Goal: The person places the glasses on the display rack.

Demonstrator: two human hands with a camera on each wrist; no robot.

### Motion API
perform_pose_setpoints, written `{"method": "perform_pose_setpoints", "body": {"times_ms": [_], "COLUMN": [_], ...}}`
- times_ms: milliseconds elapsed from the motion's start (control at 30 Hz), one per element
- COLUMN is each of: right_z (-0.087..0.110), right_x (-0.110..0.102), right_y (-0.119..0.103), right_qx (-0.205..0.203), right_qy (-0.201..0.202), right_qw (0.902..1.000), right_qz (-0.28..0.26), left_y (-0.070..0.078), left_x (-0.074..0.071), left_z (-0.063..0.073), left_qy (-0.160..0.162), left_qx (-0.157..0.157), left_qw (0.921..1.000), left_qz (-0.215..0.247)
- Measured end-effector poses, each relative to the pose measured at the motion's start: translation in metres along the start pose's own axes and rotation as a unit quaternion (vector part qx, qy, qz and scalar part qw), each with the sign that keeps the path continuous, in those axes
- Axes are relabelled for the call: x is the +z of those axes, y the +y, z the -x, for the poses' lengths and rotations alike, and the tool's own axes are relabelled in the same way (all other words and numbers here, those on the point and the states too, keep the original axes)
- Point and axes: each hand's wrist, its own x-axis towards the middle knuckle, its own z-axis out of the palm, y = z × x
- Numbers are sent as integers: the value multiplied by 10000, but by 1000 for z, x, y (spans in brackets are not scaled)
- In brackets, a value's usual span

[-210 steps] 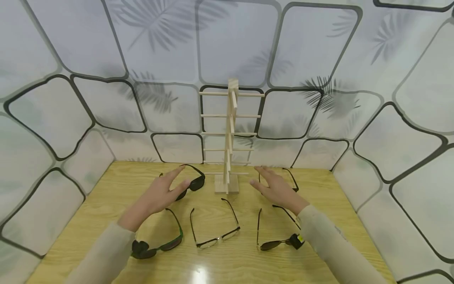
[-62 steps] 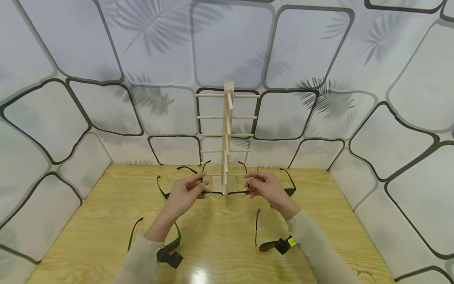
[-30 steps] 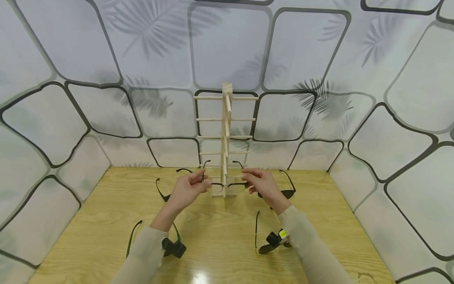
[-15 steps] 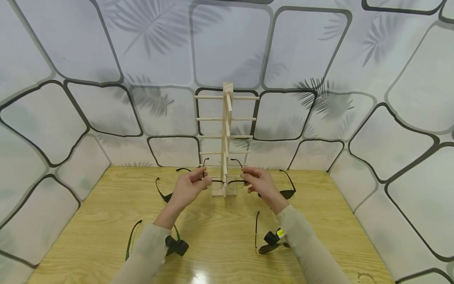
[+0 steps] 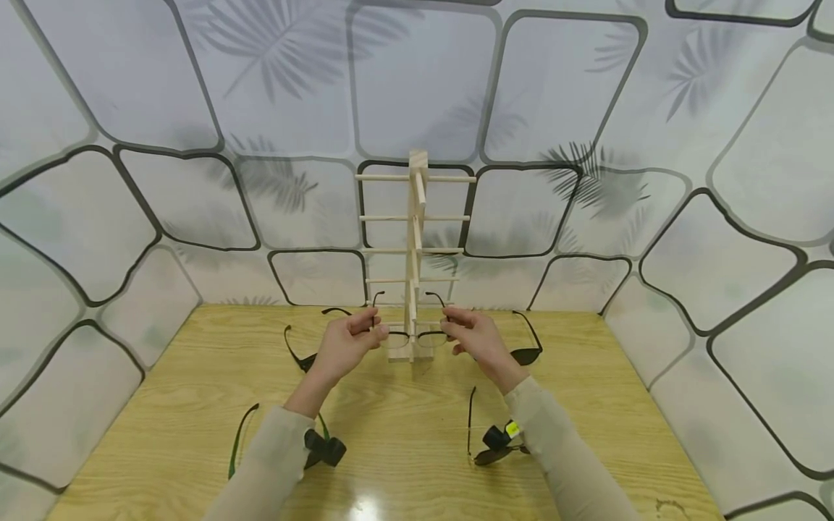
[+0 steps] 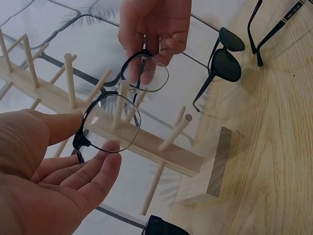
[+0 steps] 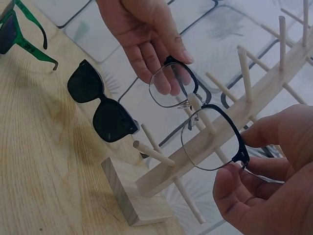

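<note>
Clear eyeglasses with dark upper rims are held level between both hands, lenses toward me and temples pointing back. At their left hinge and temple, my left hand pinches with thumb and fingers. My right hand pinches the opposite side the same way. Behind them rises a wooden display stand with pegs in several tiers. In both wrist views the bridge is at a low front peg, which shows between the lenses; I cannot tell whether it bears their weight.
Black sunglasses lie left of the stand, partly behind the left hand. Another dark pair lies right. Nearer are green-framed sunglasses, mostly under the left sleeve, and thin-framed sunglasses by the right sleeve. Patterned walls enclose the table.
Seven seconds ago both hands were spread and the eyeglasses lay on the table before the stand. The hands took them up and carried them to its low pegs. Over the last half second, almost no movement.
</note>
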Motion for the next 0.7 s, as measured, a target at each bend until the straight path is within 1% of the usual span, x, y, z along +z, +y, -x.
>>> {"method": "perform_pose_setpoints", "body": {"times_ms": [333,700], "right_z": [-1,-2], "right_x": [1,1], "right_y": [1,4], "right_qx": [27,-30], "right_qy": [12,32], "right_qw": [10000,10000], "right_qz": [-38,-23], "left_y": [-2,-1], "left_x": [0,-1], "left_z": [-5,-5], "left_qy": [-17,-82], "left_qx": [-166,-258], "left_qw": [9999,9996], "left_qz": [3,108]}}
